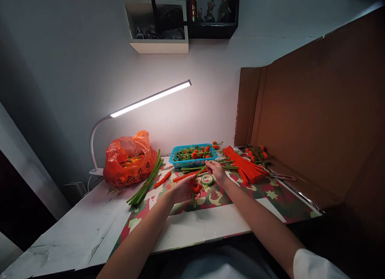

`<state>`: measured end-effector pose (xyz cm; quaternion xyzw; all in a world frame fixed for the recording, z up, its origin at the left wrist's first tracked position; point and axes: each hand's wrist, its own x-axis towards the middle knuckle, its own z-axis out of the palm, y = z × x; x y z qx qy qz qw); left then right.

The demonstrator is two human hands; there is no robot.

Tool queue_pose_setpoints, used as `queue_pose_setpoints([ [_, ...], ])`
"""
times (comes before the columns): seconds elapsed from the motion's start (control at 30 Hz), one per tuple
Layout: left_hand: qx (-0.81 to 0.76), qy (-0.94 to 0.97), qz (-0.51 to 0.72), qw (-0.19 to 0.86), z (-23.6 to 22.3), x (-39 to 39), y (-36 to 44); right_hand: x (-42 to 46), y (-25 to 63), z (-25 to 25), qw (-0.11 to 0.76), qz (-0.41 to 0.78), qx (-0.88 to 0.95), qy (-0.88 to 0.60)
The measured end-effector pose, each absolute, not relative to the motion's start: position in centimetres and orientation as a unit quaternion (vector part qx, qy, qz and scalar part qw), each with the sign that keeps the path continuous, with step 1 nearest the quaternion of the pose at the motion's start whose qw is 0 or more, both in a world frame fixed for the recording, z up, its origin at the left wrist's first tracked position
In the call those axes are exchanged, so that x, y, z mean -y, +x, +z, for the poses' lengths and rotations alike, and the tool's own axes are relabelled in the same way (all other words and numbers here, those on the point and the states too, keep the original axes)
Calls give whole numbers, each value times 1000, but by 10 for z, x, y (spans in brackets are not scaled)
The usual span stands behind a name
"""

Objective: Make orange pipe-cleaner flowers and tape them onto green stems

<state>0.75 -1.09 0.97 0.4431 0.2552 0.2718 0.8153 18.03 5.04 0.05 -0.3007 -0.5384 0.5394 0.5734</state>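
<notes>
My left hand (185, 189) is closed around a small orange pompom-like flower head (197, 187) with a short green stem below it, over the patterned mat (270, 194). My right hand (216, 170) pinches the end of a green stem (201, 170) that slants down toward my left hand. A roll of green tape (207, 179) lies on the mat between the two hands.
A blue basket (192, 154) of finished orange flowers stands behind the hands. A bundle of orange stems (245, 164) and scissors (281, 176) lie to the right, green stems (147, 180) and an orange plastic bag (129, 160) to the left. A desk lamp (144, 101) arches above; cardboard (315, 110) walls the right.
</notes>
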Motion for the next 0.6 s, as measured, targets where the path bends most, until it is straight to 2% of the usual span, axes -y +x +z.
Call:
queue_pose_setpoints([
  [0.43, -256, 431, 270, 822, 6, 11, 9, -48, 186, 7, 586, 547, 519, -299],
  [0.5, -259, 424, 282, 820, 6, 10, 8, -42, 184, 7, 570, 564, 525, -283],
  [0.6, -269, 415, 312, 811, 5, 10, 6, -28, 178, 7, 499, 604, 564, -262],
])
